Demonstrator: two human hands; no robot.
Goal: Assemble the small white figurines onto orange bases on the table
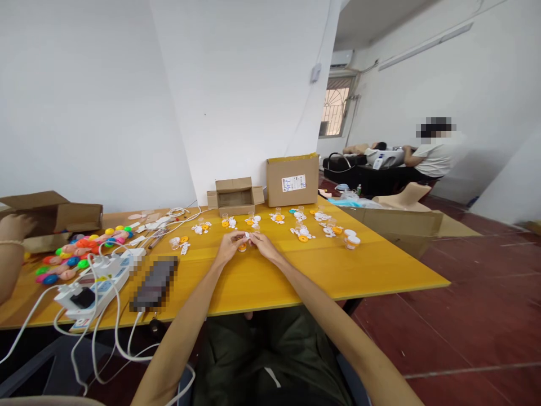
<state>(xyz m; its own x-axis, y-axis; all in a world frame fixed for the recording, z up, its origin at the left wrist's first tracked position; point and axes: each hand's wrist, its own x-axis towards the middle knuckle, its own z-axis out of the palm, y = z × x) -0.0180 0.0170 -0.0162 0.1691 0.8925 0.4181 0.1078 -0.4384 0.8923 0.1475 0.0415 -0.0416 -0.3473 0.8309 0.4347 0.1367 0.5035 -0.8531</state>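
Note:
Above the middle of the yellow table, my left hand (229, 246) and my right hand (264, 247) meet with closed fingertips around a small white plastic part (247, 236). Its exact kind is too small to make out, and the fingers partly cover it. Just beneath them sits an orange round piece (242, 247), partly hidden by my left hand. Beyond my hands lie several small groups of white parts, orange rings and clear cups, among them an orange ring (303, 238) and a clear cup (174, 243). White-lidded round containers (352, 241) stand to the right.
An open small carton (236, 210) and a closed cardboard box (291, 189) stand at the back. To the left are a phone (154, 283), a power strip (114, 282) with cables, and colourful toys (80, 251). Another person's arm (10, 254) reaches in there.

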